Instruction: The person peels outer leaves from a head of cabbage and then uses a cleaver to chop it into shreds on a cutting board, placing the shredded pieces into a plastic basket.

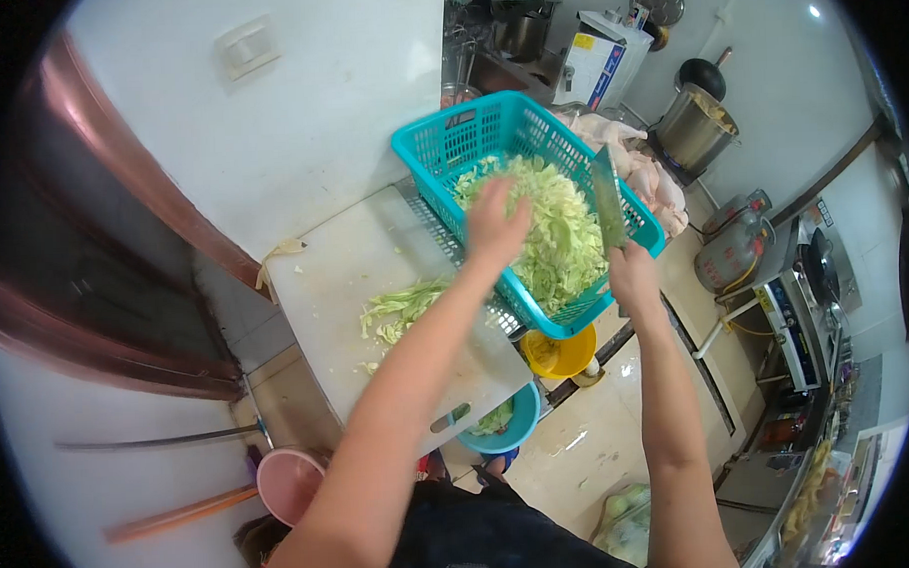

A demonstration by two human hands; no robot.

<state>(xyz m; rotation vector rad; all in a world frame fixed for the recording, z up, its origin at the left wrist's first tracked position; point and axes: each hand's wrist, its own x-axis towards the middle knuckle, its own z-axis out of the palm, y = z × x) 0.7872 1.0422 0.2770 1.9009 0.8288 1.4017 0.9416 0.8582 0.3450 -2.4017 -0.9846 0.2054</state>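
Shredded cabbage (554, 228) is heaped in a teal plastic basket (535, 322). Over the heap's left side is my left hand (497, 219), blurred, its fingers apart and nothing seen in them. My right hand (633, 278) grips a cleaver (607, 196) by its handle at the basket's right rim, the blade pointing up and away from me, with green bits stuck to it. Left of the basket lies a white plastic cutting board (334, 266), with more cabbage strips (403, 308) on it, partly hidden behind my left forearm.
Plucked poultry (646, 176) lies beyond the basket. Below the board's near corner are a yellow bowl (577, 355) and a blue basin (523, 424) with greens. A pink bucket (289, 481) stands at lower left. Gas cylinders (728, 259) and a stove (790, 340) are at right.
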